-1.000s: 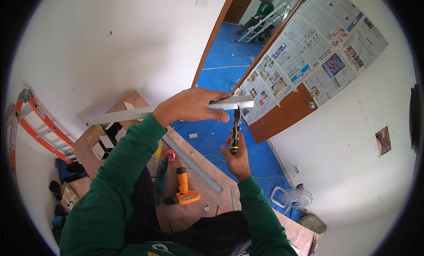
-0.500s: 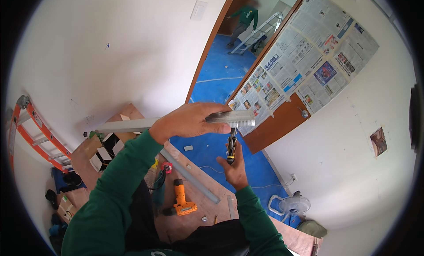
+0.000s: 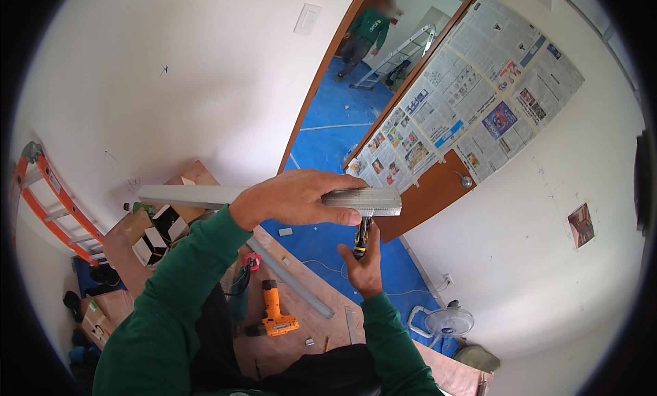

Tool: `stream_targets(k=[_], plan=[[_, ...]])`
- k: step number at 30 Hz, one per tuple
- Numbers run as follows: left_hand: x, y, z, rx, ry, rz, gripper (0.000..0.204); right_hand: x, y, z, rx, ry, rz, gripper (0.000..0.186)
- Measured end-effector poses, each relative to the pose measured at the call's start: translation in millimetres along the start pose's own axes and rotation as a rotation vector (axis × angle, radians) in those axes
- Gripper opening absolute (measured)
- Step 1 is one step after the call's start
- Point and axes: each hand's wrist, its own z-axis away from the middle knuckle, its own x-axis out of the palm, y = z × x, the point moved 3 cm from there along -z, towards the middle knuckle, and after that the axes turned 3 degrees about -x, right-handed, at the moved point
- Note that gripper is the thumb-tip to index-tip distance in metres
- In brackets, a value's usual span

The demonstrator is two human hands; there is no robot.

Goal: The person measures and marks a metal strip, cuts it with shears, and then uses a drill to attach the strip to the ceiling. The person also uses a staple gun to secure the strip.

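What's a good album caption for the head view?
Left hand gripping a long silver metal bar, right hand holding a black-and-yellow plier-like tool at its end.

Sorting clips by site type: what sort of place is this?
Probably a room being renovated: blue sheeting covers the floor, newspaper covers much of the brown door, and an orange drill lies on a wooden work surface.
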Motion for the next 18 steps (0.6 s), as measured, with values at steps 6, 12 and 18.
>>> stream_targets(k=[6, 12, 18], plan=[[1.3, -3.4, -0.7, -0.035, -0.028, -0.011, 0.098, -4.0, 3.2, -2.0, -0.026, -0.013, 0.070, 0.084], [3.7, -6.8, -3.6, -0.045, -0.048, 0.001, 0.098, -2.8, 10.0, -0.9, -0.002, -0.032, 0.037, 0.083], [5.6, -9.5, -4.7, -0.056, -0.053, 0.022, 0.098, -5.2, 11.3, -1.2, 0.003, -0.036, 0.118, 0.084]])
